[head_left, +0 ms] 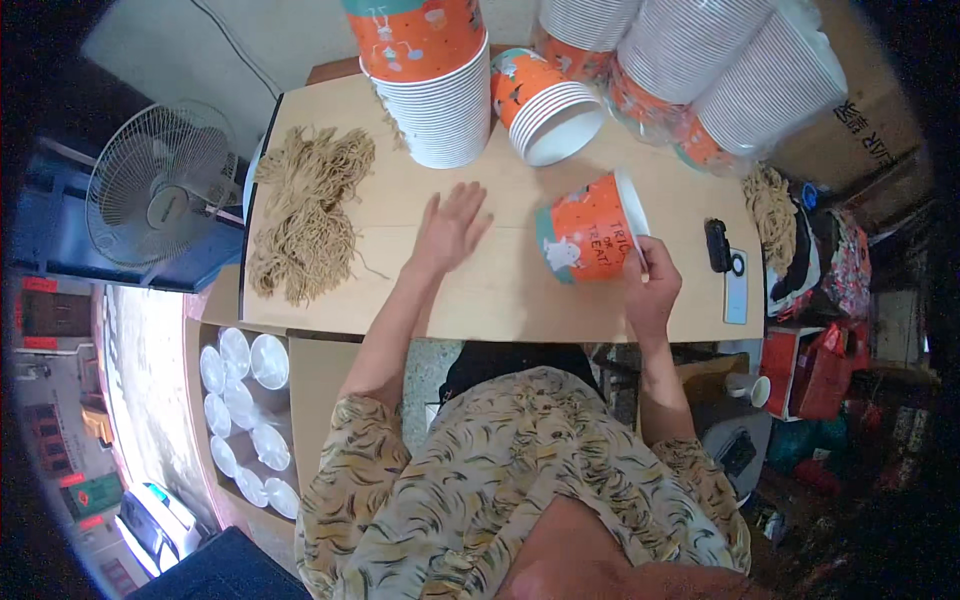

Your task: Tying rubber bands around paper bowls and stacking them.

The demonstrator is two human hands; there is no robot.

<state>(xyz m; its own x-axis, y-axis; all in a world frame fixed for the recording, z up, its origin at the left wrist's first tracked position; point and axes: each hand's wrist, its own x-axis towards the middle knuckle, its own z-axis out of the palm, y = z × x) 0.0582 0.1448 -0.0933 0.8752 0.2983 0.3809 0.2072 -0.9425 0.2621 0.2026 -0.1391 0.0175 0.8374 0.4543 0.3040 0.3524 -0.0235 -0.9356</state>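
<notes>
My right hand (655, 285) grips an orange and teal paper bucket (590, 232) by its white rim. The bucket is tipped on its side above the table, its mouth turned to the right. Over the table's middle, my left hand (455, 228) is open with its fingers spread, holding nothing. Beyond it rises a tall nested stack of the same buckets (435, 110), upside down with white rims low. To the right of that, a short nested group of buckets (545, 105) lies tilted, mouths toward me.
Bundles of tan cord (310, 210) lie at the table's left. Plastic-wrapped bucket stacks (690, 60) stand at the back right. A phone (736, 287) and a black gadget (717, 245) rest near the right edge. A fan (165, 190) and a carton of white cups (245, 400) are leftward.
</notes>
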